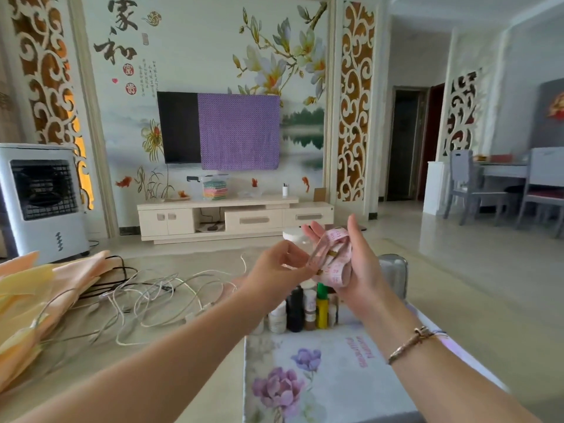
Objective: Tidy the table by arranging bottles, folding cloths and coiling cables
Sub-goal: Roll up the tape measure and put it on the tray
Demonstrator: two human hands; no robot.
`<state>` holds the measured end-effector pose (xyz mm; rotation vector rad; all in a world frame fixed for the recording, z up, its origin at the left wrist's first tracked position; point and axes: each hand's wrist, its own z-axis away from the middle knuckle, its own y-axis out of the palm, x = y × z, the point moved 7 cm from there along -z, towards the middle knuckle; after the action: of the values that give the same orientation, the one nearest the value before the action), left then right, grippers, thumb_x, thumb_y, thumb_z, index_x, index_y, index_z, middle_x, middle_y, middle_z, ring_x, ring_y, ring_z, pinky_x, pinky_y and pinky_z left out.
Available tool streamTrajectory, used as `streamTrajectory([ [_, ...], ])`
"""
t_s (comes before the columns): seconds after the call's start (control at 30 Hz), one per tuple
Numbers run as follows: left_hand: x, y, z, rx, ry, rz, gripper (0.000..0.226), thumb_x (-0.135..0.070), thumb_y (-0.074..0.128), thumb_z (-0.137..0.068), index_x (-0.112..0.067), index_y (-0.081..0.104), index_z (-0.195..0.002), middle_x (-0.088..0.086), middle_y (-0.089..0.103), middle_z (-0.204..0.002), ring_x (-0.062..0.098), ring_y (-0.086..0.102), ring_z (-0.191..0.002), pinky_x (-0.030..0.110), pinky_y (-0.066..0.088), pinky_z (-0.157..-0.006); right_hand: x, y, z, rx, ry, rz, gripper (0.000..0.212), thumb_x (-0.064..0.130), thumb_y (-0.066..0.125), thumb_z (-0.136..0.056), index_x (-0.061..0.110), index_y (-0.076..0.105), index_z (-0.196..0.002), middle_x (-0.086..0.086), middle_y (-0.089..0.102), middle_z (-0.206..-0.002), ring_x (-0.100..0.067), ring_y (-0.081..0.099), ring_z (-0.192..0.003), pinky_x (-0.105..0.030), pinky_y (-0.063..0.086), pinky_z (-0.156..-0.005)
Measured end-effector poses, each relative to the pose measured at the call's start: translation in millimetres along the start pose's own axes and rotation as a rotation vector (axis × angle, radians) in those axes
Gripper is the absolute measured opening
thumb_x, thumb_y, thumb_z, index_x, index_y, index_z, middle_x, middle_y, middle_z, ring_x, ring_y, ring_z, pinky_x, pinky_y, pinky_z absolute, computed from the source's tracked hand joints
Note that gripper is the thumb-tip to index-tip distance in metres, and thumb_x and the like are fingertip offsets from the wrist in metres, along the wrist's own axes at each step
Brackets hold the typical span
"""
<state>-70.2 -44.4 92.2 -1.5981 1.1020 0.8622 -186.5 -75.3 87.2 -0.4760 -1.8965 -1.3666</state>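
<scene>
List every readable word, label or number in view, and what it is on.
"家和": large black calligraphy on the wall mural.
"富贵": red seals on the mural.
Small column text on the mural: too small.
Measuring tape numbers: blurred.
Pink print on the floral mat: blurred, upside down.
Bottles: labels unreadable.

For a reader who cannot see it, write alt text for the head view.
Two raised hands wind a pink measuring tape around the right hand; the left hand pinches its free end. Below, grouped bottles stand beside tangled white cables and peach cloths.
</scene>
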Motion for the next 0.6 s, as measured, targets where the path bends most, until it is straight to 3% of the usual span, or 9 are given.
streamTrajectory([
  [0.1,-2,10,0,-0.032,0.039,-0.055,0.013,-0.028,0.075,-0.081,-0.021,0.064,-0.082,-0.009,0.070,-0.081,0.001,0.064,-0.066,0.016,0.043,-0.056,1,-12,-3,-0.016,-0.035,0.028,0.052,0.057,0.040,-0.095,0.009,0.061,-0.101,-0.008,0.071,-0.110,-0.035,0.067,-0.103,-0.053,0.050,-0.091],
  [0.17,2,17,2,-0.002,-0.001,-0.073,0.010,-0.036,0.072,-0.082,-0.028,0.066,-0.083,-0.009,0.073,-0.079,0.005,0.064,-0.070,0.017,0.046,-0.058,4,-20,-5,-0.073,-0.051,0.050,0.053,0.056,0.042,-0.095,0.011,0.057,-0.070,-0.007,0.074,-0.091,-0.027,0.073,-0.079,-0.042,0.058,-0.067],
  [0.23,11,25,4,0.024,-0.051,-0.095,0.017,-0.048,0.069,-0.081,-0.032,0.067,-0.087,-0.014,0.072,-0.079,0.003,0.063,-0.072,0.018,0.048,-0.067,4,-30,-11,-0.119,-0.073,0.120,0.062,0.055,0.038,-0.097,0.014,0.045,-0.051,-0.006,0.070,-0.079,-0.022,0.067,-0.057,-0.029,0.052,-0.049],
  [0.27,14,28,5,0.029,-0.063,-0.085,0.022,-0.052,0.069,-0.078,-0.033,0.067,-0.089,-0.018,0.070,-0.081,-0.003,0.063,-0.073,0.017,0.050,-0.070,3,-33,-14,-0.124,-0.090,0.166,0.063,0.053,0.035,-0.098,0.015,0.043,-0.048,-0.007,0.071,-0.080,-0.025,0.062,-0.058,-0.028,0.051,-0.051],
  [0.37,20,37,8,0.055,-0.075,-0.039,0.040,-0.054,0.077,-0.068,-0.030,0.060,-0.095,-0.023,0.064,-0.097,-0.012,0.062,-0.075,0.010,0.048,-0.061,-8,-30,-24,-0.058,-0.085,0.182,0.064,0.049,0.030,-0.100,0.014,0.045,-0.049,-0.012,0.073,-0.100,-0.037,0.046,-0.085,-0.043,0.049,-0.081],
  [0.47,28,38,3,0.006,-0.071,-0.024,0.039,-0.041,0.081,-0.071,-0.022,0.054,-0.090,-0.009,0.068,-0.103,0.011,0.069,-0.086,0.027,0.056,-0.076,-18,-26,-25,0.001,-0.053,0.183,0.059,0.050,0.027,-0.101,0.011,0.048,-0.061,-0.010,0.070,-0.114,-0.042,0.040,-0.095,-0.062,0.039,-0.102],
  [0.53,30,35,0,-0.033,-0.058,0.022,0.029,-0.023,0.079,-0.076,-0.016,0.053,-0.085,0.004,0.070,-0.099,0.029,0.069,-0.089,0.046,0.055,-0.085,-20,-25,-23,0.014,-0.058,0.186,0.057,0.050,0.027,-0.101,0.009,0.050,-0.070,-0.008,0.069,-0.117,-0.043,0.044,-0.098,-0.063,0.036,-0.104],
  [0.6,31,32,-3,-0.058,-0.037,0.068,0.025,-0.008,0.075,-0.078,-0.012,0.051,-0.079,0.014,0.070,-0.093,0.036,0.069,-0.084,0.053,0.056,-0.081,-21,-24,-21,0.043,-0.052,0.172,0.055,0.049,0.027,-0.101,0.009,0.053,-0.074,-0.005,0.068,-0.120,-0.042,0.051,-0.101,-0.058,0.041,-0.102],
])
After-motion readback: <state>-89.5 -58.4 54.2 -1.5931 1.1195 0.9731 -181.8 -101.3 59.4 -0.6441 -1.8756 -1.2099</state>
